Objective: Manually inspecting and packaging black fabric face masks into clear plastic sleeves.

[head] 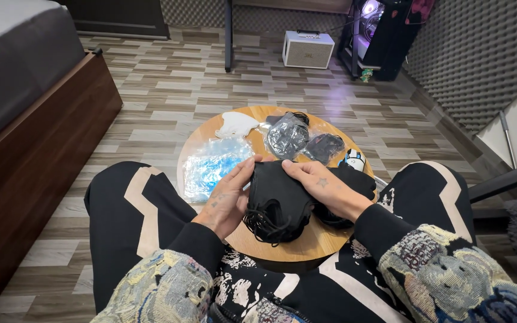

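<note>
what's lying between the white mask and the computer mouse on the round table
In the head view, two clear bags of black masks lie between the white mask and the mouse: a larger bag, then a smaller bag beside the mouse.

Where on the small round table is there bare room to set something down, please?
Bare wood shows on the round table at its near edge below the black masks, and at the far rim beyond the white mask. The middle is crowded with clear bags.

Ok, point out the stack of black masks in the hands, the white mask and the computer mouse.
stack of black masks (279,194), head view, on the top mask's front panel
white mask (236,124), head view, middle of its fabric
computer mouse (354,159), head view, on its white top shell
</note>
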